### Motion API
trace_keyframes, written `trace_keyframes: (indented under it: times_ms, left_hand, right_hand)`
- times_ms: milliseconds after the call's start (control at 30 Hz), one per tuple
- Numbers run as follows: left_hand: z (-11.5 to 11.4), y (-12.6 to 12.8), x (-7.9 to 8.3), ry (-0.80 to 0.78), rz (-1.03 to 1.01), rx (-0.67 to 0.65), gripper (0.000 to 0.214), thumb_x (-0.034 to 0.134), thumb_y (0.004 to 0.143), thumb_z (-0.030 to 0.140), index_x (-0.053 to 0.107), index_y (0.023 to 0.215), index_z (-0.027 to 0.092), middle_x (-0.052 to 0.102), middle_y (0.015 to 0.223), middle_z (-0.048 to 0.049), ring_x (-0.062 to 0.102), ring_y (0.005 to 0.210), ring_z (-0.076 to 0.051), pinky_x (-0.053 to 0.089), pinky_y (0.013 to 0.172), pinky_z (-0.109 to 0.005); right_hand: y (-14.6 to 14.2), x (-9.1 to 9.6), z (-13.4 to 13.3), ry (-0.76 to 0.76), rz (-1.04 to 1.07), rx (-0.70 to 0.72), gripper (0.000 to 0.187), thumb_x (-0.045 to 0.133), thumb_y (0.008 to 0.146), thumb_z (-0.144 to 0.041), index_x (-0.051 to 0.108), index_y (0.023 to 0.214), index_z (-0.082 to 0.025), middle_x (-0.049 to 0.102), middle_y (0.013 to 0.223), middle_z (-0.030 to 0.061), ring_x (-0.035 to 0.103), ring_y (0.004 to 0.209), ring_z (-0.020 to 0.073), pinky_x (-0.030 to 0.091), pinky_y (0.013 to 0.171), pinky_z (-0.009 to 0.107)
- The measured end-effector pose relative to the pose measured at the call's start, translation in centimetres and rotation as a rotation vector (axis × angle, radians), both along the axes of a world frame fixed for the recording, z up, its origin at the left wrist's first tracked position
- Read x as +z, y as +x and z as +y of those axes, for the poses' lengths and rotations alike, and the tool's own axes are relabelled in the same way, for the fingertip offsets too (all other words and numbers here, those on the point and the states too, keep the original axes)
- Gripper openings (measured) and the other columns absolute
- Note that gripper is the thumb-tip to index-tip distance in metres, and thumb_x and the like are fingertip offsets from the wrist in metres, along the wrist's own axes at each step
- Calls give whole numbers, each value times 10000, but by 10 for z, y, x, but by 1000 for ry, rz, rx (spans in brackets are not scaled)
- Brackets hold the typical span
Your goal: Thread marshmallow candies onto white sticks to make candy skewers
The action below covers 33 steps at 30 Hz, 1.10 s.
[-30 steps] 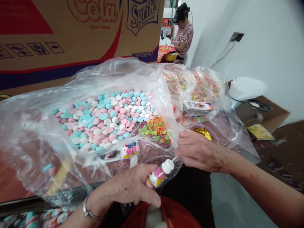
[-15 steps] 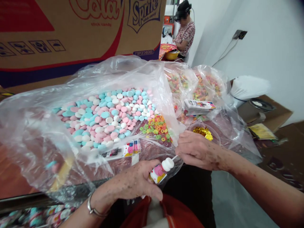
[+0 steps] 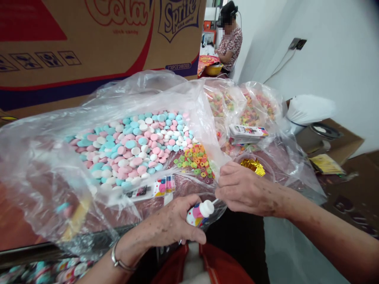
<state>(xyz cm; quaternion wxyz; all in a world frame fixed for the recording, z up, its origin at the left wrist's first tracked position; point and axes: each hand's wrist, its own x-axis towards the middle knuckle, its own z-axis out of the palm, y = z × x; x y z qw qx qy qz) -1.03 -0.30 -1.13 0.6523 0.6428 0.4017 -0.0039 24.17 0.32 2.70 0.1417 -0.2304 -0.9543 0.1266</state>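
My left hand [image 3: 174, 221] is curled around a small bottle-shaped piece [image 3: 197, 215] with a white rounded top and a colourful dotted label. From that top a thin white stick [image 3: 215, 201] reaches toward my right hand [image 3: 239, 187], whose fingers are pinched on its far end. The fingertips there are partly hidden. Just beyond both hands lie small ring candies [image 3: 197, 159] in yellow, orange and green. Pink, blue and white round candies [image 3: 130, 148] are heaped on clear plastic farther left. Printed label cards [image 3: 160, 186] rest between the heap and my left hand.
A large carton [image 3: 118, 43] stands behind the plastic. Gold twist ties [image 3: 253, 166] sit in a round tub, near a stack of cards [image 3: 248, 133] and bags of ring candies [image 3: 251, 104]. A metal mug [image 3: 316, 136] is at right. Another person [image 3: 232, 41] works at the back.
My right hand has shifted slightly left and down, nearer the white top. In my left hand the bottle-shaped piece has tilted a little, and less of the stick shows.
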Motion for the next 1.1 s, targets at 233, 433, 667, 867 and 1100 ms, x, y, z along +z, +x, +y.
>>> trace_keyframes:
  times_ms: [233,433,667,867,1100]
  left_hand:
    - [2,-1,4,119,-65,-27,425,809,719,472,591,972,209,594,723,56,512,618,-139,363,560,-238]
    - [3,-3,6,231,-29,16,405,781,741,511,581,922,209,600,747,55,532,663,-151,378,602,-244]
    - [2,0,8,376,88,-133,440,786,732,481,642,1066,233,669,933,-23,587,829,-244,400,682,-291]
    - [12,-2,16,225,-87,-171,459,821,665,529,680,990,238,686,913,3,585,801,-230,413,670,-275]
    - [8,-3,5,305,38,-84,453,803,686,567,587,873,216,571,776,54,504,715,-167,326,595,-252]
  right_hand:
    - [-8,3,-5,102,-17,-80,207,495,962,-178,594,781,-163,588,756,28,392,745,174,281,730,335]
    - [-7,9,-2,16,-11,-127,252,477,950,-164,553,711,-173,548,700,12,398,720,166,299,734,324]
    - [-10,3,2,-116,14,-140,269,458,930,-123,509,671,-173,518,677,-2,409,693,147,302,700,302]
    - [-5,8,13,-45,-26,-4,241,484,988,-219,546,758,-180,583,783,16,413,754,161,296,745,326]
    - [-10,-1,2,19,36,-54,232,484,945,-157,552,723,-169,535,709,9,390,726,159,298,719,320]
